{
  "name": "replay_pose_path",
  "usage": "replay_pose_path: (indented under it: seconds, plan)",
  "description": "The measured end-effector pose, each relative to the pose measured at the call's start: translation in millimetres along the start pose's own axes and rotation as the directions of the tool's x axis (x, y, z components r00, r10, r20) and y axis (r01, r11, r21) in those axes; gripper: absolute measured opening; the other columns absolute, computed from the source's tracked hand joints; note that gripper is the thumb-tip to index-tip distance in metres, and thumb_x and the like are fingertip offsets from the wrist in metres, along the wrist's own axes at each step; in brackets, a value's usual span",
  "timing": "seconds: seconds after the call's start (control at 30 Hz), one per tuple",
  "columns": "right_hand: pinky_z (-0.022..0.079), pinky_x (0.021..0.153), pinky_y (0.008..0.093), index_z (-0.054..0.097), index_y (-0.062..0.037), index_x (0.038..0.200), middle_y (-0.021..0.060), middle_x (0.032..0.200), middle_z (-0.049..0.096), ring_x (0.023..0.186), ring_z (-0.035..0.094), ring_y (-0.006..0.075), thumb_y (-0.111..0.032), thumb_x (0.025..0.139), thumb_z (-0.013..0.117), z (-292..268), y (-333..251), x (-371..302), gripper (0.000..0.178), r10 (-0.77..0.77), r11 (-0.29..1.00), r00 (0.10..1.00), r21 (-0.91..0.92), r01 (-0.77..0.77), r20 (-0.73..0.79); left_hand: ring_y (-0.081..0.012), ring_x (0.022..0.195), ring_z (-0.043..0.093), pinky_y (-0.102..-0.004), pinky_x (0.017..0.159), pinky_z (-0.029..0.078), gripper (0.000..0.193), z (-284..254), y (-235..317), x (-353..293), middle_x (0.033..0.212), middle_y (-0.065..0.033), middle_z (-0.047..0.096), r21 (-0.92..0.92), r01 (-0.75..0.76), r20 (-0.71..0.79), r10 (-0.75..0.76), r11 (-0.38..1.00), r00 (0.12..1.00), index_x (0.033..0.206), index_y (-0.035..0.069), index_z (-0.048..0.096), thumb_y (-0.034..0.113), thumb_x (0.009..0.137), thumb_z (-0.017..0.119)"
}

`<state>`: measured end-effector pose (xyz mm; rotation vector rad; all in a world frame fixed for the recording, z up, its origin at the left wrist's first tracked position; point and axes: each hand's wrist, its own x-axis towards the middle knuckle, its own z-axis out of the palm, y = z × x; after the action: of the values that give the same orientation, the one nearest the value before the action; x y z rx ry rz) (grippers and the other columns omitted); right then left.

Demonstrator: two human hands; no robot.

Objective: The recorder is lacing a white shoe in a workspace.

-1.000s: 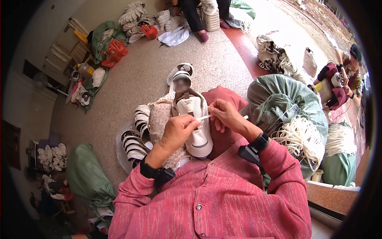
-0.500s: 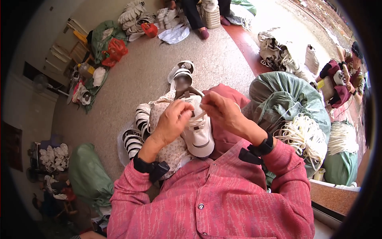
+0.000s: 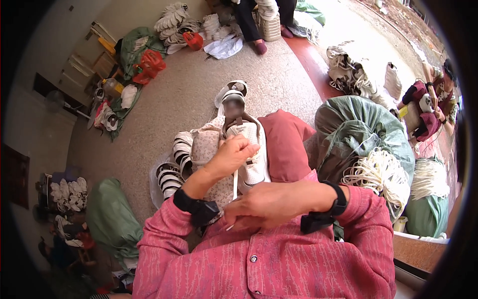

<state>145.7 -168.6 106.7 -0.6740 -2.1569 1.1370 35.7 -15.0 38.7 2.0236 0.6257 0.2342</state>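
A white sneaker [image 3: 256, 173] lies on my lap, its toe toward me. My left hand [image 3: 230, 156] is closed over its lacing area, thumb and fingers pressed together; what they pinch is hidden. Lower down, near my waist, my right hand [image 3: 260, 204] is closed on a white shoelace [image 3: 235, 185]. The lace runs taut from beside the sneaker down to this hand, and a short end sticks out below its fingers. Black bands with small boxes circle both wrists.
Stacked white shoe uppers [image 3: 169, 180] stand by my left leg, and more shoe pieces [image 3: 232, 94] lie beyond my knees. At my right, a green sack [image 3: 361, 117] carries a bundle of white laces [image 3: 376, 172]. Other people sit at the far side and far right.
My right hand has swung down and left toward my waist, drawing the lace with it. My left hand has moved slightly right and down onto the sneaker's lacing.
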Motion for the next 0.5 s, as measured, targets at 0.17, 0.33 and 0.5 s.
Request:
replay_pose_path:
  seconds: [0.17, 0.33, 0.5]
  plan:
    - [0.050, 0.067, 0.0334, 0.059, 0.0022, 0.097, 0.0111, 0.076, 0.063, 0.070, 0.061, 0.0255, -0.008, 0.089, 0.060, -58, 9, -60, 0.014, 0.056, 0.992, 0.979, -0.099, -0.077, -0.196, -0.0099, 0.051, 0.049, -0.0271, 0.050, 0.043, 0.039, -81, 33, -42, 0.061, -0.0007, 0.055, -0.656, 0.033, -0.024, -0.064, 0.754, 0.998, 0.081, 0.004, 0.059, 0.038, 0.098, 0.052]
    - [0.044, 0.050, 0.0208, 0.063, -0.0015, 0.093, -0.0011, 0.075, 0.062, 0.059, 0.055, 0.0055, -0.012, 0.093, 0.061, -110, 41, -147, 0.011, 0.666, 0.738, 0.610, 0.499, -0.454, -0.431, -0.0040, 0.044, 0.028, -0.0214, 0.041, 0.021, 0.040, -182, 16, -111, 0.053, 0.0061, 0.036, -0.524, -0.127, -0.263, -0.019, 0.842, 0.965, 0.064, 0.012, 0.047, 0.036, 0.094, 0.060]
    - [0.047, 0.054, 0.0271, 0.063, -0.0027, 0.086, 0.0035, 0.070, 0.059, 0.058, 0.057, 0.0135, -0.015, 0.088, 0.066, -101, 114, -192, 0.012, 0.729, 0.628, 0.157, 0.560, -0.540, -0.666, -0.0133, 0.048, 0.043, -0.0254, 0.046, 0.034, 0.026, -226, -73, -166, 0.056, -0.0004, 0.046, 0.380, 0.560, -0.498, -0.347, 0.736, 0.794, 0.072, 0.008, 0.056, 0.026, 0.085, 0.070]
